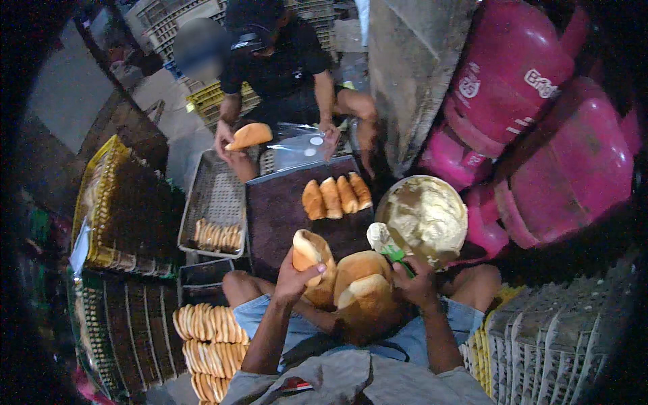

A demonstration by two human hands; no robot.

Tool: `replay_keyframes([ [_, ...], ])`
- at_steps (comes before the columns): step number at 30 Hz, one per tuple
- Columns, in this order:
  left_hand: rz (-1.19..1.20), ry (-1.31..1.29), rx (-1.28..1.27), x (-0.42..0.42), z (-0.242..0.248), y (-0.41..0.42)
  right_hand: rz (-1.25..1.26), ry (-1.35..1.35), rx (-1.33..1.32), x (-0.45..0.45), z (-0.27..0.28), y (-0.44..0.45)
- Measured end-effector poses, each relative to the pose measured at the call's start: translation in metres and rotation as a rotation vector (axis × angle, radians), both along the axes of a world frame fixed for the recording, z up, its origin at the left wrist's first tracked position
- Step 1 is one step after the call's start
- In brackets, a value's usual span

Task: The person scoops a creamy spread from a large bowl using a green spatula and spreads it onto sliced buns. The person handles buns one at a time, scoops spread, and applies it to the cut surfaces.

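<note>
My left hand [291,281] grips a split bread bun [306,249], held upright with its pale cut face showing. In my right hand [417,283] is a green-handled spreader [394,253], its end loaded with a lump of pale cream [377,235]. Just beyond that hand stands a round tub [400,202] holding more of the cream. Several golden buns [363,268] rest on my lap between the two hands; their lower part is in shadow. Ahead, a row of browned rolls [331,197] lies on a dark tabletop or tray [276,207].
Opposite sits a person [283,76] with a bun [251,135] and a clear plastic bag [293,152]. Buns fill one end of a perforated tray [217,177]. Stacked buns [210,324] and crates [96,202] stand left. Pink gas cylinders [516,71] and more crates [541,344] crowd the right.
</note>
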State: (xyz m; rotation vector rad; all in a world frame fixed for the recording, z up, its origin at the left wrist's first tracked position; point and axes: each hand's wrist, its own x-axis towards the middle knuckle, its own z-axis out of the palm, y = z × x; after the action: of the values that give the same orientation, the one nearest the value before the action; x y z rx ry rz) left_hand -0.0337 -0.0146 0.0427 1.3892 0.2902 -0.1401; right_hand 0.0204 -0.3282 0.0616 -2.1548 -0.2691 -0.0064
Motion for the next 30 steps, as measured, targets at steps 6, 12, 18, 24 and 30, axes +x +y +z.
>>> replay_keyframes([
  [6,0.091,-0.06,-0.938,-0.008,-0.017,0.0,0.335,-0.119,0.047,0.011,0.05,0.041],
  [12,0.203,0.124,-0.69,-0.008,0.016,-0.019,0.544,-0.631,-0.425,0.022,0.045,0.05],
  [18,0.189,0.163,-0.799,-0.011,-0.003,-0.006,0.488,-0.686,-0.581,0.014,0.04,0.052],
  [24,0.433,0.187,-0.803,-0.002,-0.016,-0.006,0.422,-0.676,-0.686,-0.004,0.031,0.049],
  [30,0.387,0.07,-0.875,0.021,-0.039,0.051,0.173,-0.371,-0.365,-0.011,0.036,0.002],
])
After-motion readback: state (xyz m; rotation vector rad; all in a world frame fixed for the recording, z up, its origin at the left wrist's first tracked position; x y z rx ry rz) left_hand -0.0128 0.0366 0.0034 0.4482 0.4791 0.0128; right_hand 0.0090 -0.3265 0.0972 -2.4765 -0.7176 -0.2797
